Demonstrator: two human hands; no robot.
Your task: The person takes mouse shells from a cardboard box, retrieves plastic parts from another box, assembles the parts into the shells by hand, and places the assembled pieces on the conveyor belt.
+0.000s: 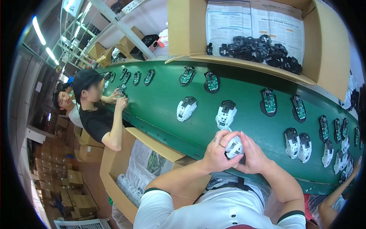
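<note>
My left hand (218,153) and my right hand (253,154) are both closed round a white computer mouse shell (234,146), pressing it from its two sides near the bench's front edge. Part of the shell is hidden by my fingers. Just beyond my hands lies a white-and-black mouse shell (225,114), and another mouse shell (186,108) is to its left. Farther back sit mouse bases with bare green circuit boards, among them one base (211,82) straight ahead and another base (268,102) to the right.
The green bench (160,103) carries several more shells and bases. A cardboard box (251,63) at its back holds black plastic parts (263,51). Another cardboard box (110,179) stands at front left with white pieces inside. A person in black (100,118) works at left; another person's arm (343,187) reaches in at right.
</note>
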